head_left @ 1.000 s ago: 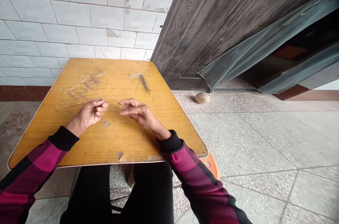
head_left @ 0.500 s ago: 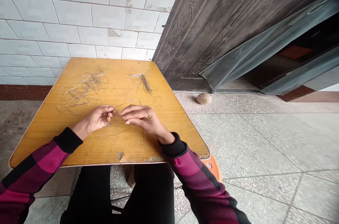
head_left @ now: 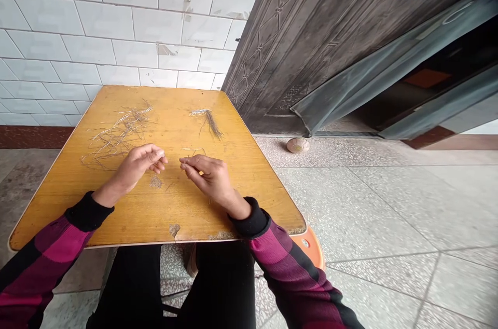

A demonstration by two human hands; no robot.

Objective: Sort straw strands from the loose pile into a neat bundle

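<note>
- Left hand (head_left: 136, 167): raised slightly over the tabletop, with the fingers curled and the thumb pressed against the fingertips; whether a strand is held there cannot be told.
- Right hand (head_left: 210, 178): thumb and forefinger are pinched together on a short pale strand (head_left: 193, 150), whose ends are seen curving out past the fingertips at 11 o'clock from the hand. The other fingers are loosely curled.
- The two hands are set just apart, fingertips facing each other, over the middle of the table.
- Loose pile of thin pale strands (head_left: 116, 134): scattered flat on the tabletop at 11 o'clock from the left hand, near but not touching it.
- Small bunch of strands (head_left: 208, 122): laid at 12 o'clock from the right hand, well apart from the loose pile, with one end dark and the other pale.
- Wooden table (head_left: 182, 106): yellow-brown top, chipped near the edge at 6 o'clock and worn at a rough patch (head_left: 155, 182) below the left hand.
- Sleeves (head_left: 73, 233): pink and black check with black cuffs, on both forearms.
- Surroundings: tiled wall (head_left: 116, 23) at 11 o'clock, dark metal door (head_left: 311, 43) at 1 o'clock, worn ball (head_left: 298, 145) on the floor at 2 o'clock, and orange stool (head_left: 311, 248) at 4 o'clock.
</note>
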